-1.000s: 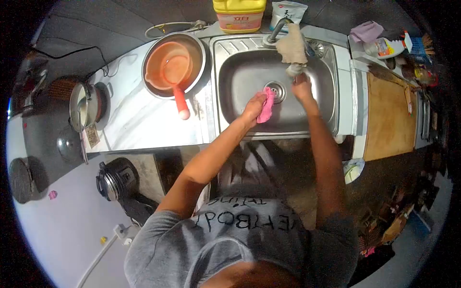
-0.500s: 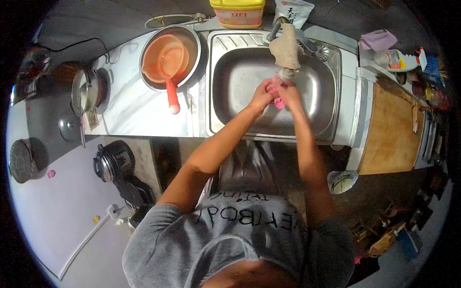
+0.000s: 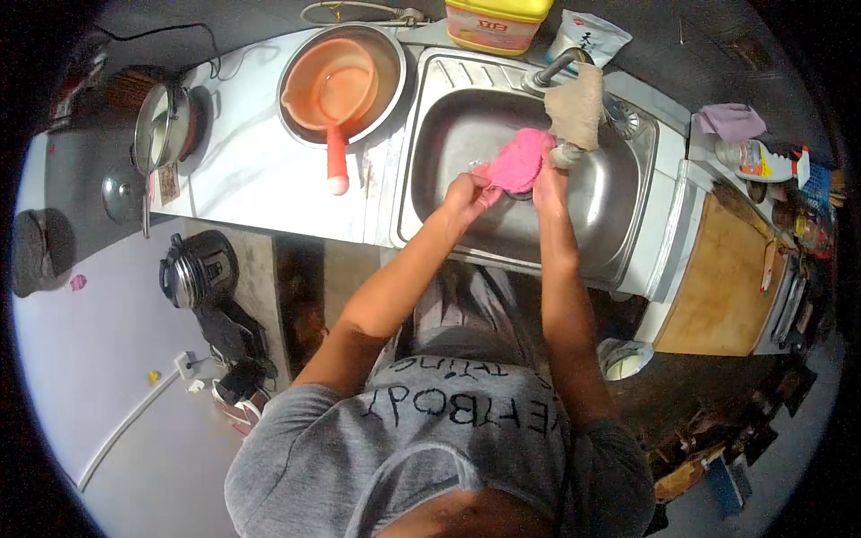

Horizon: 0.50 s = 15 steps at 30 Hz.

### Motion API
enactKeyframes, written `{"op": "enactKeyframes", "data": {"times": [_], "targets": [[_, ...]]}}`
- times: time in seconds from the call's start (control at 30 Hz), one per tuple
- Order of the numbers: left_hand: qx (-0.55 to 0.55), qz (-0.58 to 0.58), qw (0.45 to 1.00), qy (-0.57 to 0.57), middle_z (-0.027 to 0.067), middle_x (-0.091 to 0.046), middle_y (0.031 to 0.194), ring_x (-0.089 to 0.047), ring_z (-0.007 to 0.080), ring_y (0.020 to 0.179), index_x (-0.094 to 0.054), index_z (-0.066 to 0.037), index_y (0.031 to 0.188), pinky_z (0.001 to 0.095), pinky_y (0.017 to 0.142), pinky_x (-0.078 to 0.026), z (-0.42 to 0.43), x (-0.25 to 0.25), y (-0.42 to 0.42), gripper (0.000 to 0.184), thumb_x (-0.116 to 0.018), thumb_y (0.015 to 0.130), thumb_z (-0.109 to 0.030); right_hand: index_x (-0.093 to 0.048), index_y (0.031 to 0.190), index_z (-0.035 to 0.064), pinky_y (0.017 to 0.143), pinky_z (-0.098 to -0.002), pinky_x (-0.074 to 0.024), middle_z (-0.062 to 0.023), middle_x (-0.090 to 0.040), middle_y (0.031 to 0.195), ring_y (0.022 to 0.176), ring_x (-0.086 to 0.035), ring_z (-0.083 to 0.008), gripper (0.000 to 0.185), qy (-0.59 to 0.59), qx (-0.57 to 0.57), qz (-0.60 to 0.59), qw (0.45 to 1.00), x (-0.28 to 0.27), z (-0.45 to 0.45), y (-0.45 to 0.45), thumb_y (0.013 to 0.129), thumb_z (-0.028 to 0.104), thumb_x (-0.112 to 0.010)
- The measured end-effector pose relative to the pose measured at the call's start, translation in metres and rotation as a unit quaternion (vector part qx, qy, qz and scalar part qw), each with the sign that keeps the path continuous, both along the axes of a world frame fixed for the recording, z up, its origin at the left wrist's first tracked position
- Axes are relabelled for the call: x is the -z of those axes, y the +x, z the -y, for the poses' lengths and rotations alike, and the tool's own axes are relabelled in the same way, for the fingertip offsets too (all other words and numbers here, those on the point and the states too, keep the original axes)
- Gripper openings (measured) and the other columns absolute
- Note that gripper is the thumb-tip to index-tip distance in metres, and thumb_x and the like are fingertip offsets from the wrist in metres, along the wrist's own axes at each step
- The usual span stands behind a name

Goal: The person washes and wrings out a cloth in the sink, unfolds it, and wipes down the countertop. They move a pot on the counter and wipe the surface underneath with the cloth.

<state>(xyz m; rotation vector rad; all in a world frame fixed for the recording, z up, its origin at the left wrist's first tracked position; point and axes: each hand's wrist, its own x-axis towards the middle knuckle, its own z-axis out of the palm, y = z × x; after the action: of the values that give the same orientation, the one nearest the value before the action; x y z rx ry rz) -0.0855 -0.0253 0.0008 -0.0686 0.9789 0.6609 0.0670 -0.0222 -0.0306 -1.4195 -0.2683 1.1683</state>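
A bright pink cloth (image 3: 520,160) is stretched between my two hands over the metal sink (image 3: 596,202). My left hand (image 3: 469,197) pinches its near left corner. At the right edge of the cloth, my right hand (image 3: 549,186) grips it just below the tap's outlet, with some fingers hidden. The tap (image 3: 563,63) curves in from the back of the sink, and a beige cloth (image 3: 574,106) is draped around its spout. Whether water is running, I cannot tell.
Left of the sink, an orange dipper (image 3: 332,85) rests in a metal basin (image 3: 395,99). Behind stand a yellow-topped tub (image 3: 493,27) and a white packet (image 3: 587,38). To the right are a spray bottle (image 3: 762,163), a purple cloth (image 3: 731,119) and a wooden board (image 3: 722,278).
The pink cloth was bunched between my hands and is now spread out. My left hand has moved left, away from my right hand. The view has shifted and turned slightly.
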Motion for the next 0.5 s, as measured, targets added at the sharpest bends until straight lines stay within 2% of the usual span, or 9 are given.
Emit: {"op": "enactKeyframes", "data": {"times": [0.1,0.13,0.17,0.2,0.27,0.33,0.4,0.43,0.5], "targets": [[-0.087,0.141,0.974,-0.153,0.0197,-0.053,0.099,-0.054,0.0287,0.089,-0.047,0.006,0.085,0.0456,0.08,-0.047,0.006,0.033,-0.003,0.019,-0.037,0.069,0.011,-0.05,0.115,0.0027,0.084,-0.0318,-0.0446,-0.0069,-0.056,0.111,0.099,-0.055,-0.0198,0.032,0.049,-0.038,0.037,0.997,-0.031,-0.01,-0.001,0.092,0.025,-0.049],[-0.089,0.142,0.973,-0.155,0.0197,-0.053,0.099,-0.054,0.0287,0.089,-0.047,0.006,0.085,0.0456,0.08,-0.047,0.008,0.028,-0.002,0.019,-0.037,0.069,0.011,-0.051,0.114,0.0027,0.085,-0.0317,-0.0444,-0.0072,-0.056,0.11,0.099,-0.055,-0.0207,0.031,-0.056,-0.154,0.262,0.951,-0.039,-0.01,0.0,0.092,0.024,-0.049],[-0.106,0.151,0.97,-0.155,0.0199,-0.053,0.099,-0.053,0.0293,0.09,-0.047,0.007,0.085,0.0453,0.08,-0.047,0.013,0.017,0.0,0.019,-0.036,0.069,0.01,-0.052,0.112,0.0027,0.086,-0.0315,-0.0441,-0.0074,-0.056,0.109,0.099,-0.055,-0.0217,0.03,-0.158,-0.258,0.467,0.831,-0.044,-0.005,0.002,0.091,0.023,-0.049],[-0.124,0.163,0.968,-0.144,0.0201,-0.052,0.098,-0.052,0.0299,0.09,-0.046,0.007,0.084,0.045,0.08,-0.046,0.006,0.01,0.003,0.018,-0.035,0.07,0.01,-0.052,0.112,0.0027,0.086,-0.0315,-0.0441,-0.0074,-0.056,0.109,0.099,-0.055,-0.0217,0.03,-0.154,-0.257,0.471,0.83,-0.036,-0.006,0.01,0.091,0.023,-0.049],[-0.17,0.183,0.958,-0.14,0.0205,-0.052,0.099,-0.051,0.03,0.09,-0.046,0.009,0.085,0.0439,0.081,-0.046,-0.003,0.027,0.004,0.019,-0.035,0.07,0.009,-0.053,0.11,0.0026,0.087,-0.0347,-0.043,-0.0077,-0.057,0.107,0.1,-0.054,-0.0242,0.029,0.019,-0.155,0.506,0.849,-0.014,-0.006,0.024,0.088,0.023,-0.051],[-0.219,0.194,0.943,-0.16,0.0209,-0.052,0.1,-0.051,0.03,0.09,-0.046,0.01,0.087,0.0427,0.081,-0.046,0.024,0.037,0.005,0.02,-0.034,0.071,0.009,-0.053,0.109,0.0029,0.087,-0.0333,-0.0419,-0.0068,-0.057,0.105,0.1,-0.053,-0.0214,0.029,0.014,-0.138,0.448,0.883,-0.01,0.012,0.023,0.088,0.024,-0.053],[-0.171,0.103,0.956,-0.216,0.0224,-0.051,0.103,-0.051,0.03,0.092,-0.045,0.014,0.094,0.0408,0.08,-0.047,0.015,0.041,0.021,0.026,-0.033,0.072,0.009,-0.054,0.108,0.0037,0.086,-0.0306,-0.0399,-0.005,-0.057,0.101,0.098,-0.051,-0.0157,0.029,0.052,-0.077,0.335,0.938,-0.011,-0.017,0.025,0.089,0.025,-0.056],[-0.155,0.159,0.951,-0.217,0.0192,-0.054,0.099,-0.053,0.0277,0.087,-0.05,0.01,0.093,0.0362,0.075,-0.048,0.019,0.068,0.029,0.025,-0.034,0.075,0.003,-0.054,0.108,0.0037,0.084,-0.0288,-0.0399,-0.0038,-0.056,0.099,0.094,-0.05,-0.0126,0.03,0.029,-0.105,0.284,0.953,-0.014,-0.021,0.027,0.089,0.027,-0.057],[-0.094,0.17,0.968,-0.162,0.0162,-0.056,0.102,-0.055,0.0262,0.09,-0.051,0.003,0.098,0.0366,0.078,-0.048,0.02,0.03,0.04,0.025,-0.034,0.08,-0.001,-0.053,0.11,0.0035,0.084,-0.0305,-0.0411,-0.0058,-0.056,0.103,0.096,-0.051,-0.0156,0.031,0.007,-0.12,0.275,0.954,-0.009,-0.001,0.027,0.089,0.026,-0.056]]}}
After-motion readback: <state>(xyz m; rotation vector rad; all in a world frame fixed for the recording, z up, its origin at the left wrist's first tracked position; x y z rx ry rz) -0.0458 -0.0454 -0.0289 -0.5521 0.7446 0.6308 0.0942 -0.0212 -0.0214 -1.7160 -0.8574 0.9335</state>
